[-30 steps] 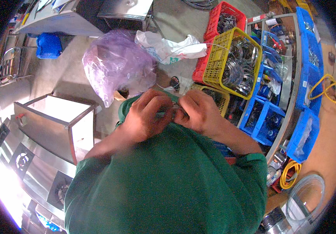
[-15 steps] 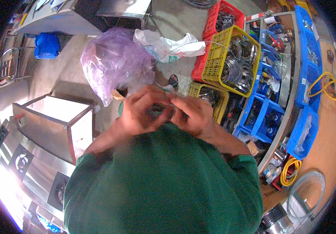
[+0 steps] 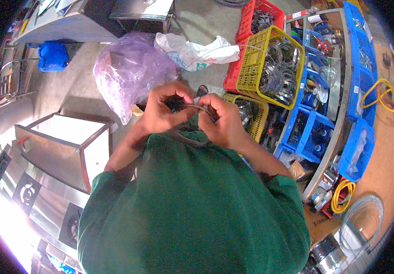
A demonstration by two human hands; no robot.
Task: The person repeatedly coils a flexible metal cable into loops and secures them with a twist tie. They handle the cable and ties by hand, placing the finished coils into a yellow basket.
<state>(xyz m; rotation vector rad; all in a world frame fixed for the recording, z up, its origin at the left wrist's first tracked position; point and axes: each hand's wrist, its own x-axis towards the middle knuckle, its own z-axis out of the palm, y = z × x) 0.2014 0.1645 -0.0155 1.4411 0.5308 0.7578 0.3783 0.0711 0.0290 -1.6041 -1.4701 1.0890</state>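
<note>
In front of my chest, my left hand and my right hand are close together, thumbs and fingertips pinching. Between them runs a dark, thin cable, gripped in both. Part of the same dark length seems to hang in a curve below the hands, against my green shirt. The cable's ends are hidden by my fingers, and its exact kind is hard to make out.
Ahead on the floor lie a purple plastic bag and a white bag. To the right, a yellow crate of coiled metal parts stands near a red crate and blue bins. A metal-framed box is at left.
Both hands have opened out from a tight cluster and turned, so the dark cable between them now shows. The hands are slightly farther forward.
</note>
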